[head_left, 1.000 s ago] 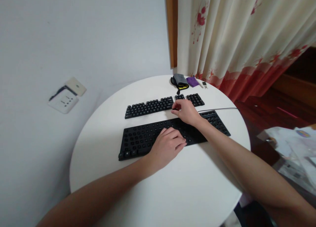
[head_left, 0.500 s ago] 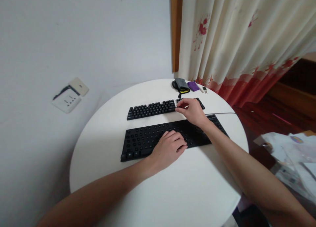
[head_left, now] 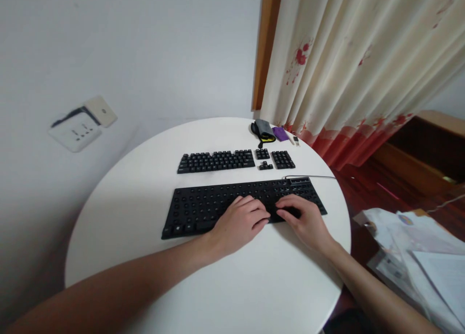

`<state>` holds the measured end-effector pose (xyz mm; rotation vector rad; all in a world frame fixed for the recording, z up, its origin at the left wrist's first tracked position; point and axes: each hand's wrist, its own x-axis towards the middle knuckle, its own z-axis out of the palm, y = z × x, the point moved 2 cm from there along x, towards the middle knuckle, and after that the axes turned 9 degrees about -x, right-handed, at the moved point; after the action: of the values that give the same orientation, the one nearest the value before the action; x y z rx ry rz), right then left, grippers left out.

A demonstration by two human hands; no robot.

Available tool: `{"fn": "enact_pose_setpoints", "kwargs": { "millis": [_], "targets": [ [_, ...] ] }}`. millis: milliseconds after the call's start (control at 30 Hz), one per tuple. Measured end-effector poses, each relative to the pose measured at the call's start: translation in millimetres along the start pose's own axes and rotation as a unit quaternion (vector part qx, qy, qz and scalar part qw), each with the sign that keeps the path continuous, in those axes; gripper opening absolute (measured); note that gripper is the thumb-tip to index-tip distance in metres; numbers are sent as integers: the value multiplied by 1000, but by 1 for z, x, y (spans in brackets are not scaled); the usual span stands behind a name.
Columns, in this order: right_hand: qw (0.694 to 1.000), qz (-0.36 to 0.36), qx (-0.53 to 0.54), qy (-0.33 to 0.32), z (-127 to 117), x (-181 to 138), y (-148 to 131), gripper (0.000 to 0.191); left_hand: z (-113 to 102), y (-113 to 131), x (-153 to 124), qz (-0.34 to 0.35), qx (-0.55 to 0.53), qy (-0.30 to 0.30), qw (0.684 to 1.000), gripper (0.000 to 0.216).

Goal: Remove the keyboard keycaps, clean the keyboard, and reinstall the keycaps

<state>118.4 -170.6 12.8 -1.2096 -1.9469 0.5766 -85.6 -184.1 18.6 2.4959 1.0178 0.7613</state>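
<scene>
A black keyboard (head_left: 203,205) lies on the white table with many keycaps off, leaving bare switch posts; a few caps sit in its bottom left row. My left hand (head_left: 241,222) rests palm down across its lower middle, fingers loosely bent and thumb hidden. Just to its right, my right hand (head_left: 303,220) is over the keyboard with thumb and forefinger nearly together, pinching what seems to be a small black keycap, mostly lost against the dark board. Behind the keyboard are loose keycaps laid out in groups: a main block (head_left: 218,161), a number pad (head_left: 283,159) and arrow keys (head_left: 265,165).
At the table's back edge lie a grey and black pouch (head_left: 263,130), a purple cloth (head_left: 279,133) and a small USB piece (head_left: 296,141). A thin cable (head_left: 316,177) runs off to the right. Plastic bags and papers (head_left: 410,247) stand right of the table (head_left: 119,198).
My right hand has come from the loose keycaps down and towards me onto the keyboard. My left hand stays on the board. The view has turned slightly to the right.
</scene>
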Motion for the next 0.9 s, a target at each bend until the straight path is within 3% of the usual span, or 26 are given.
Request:
{"fn": "enact_pose_setpoints", "kwargs": {
  "millis": [900],
  "targets": [
    [994, -89, -57, -5, 10, -14, 2, 8, 1, 0, 1, -6, -6, 1, 1000, 15]
  ]
}}
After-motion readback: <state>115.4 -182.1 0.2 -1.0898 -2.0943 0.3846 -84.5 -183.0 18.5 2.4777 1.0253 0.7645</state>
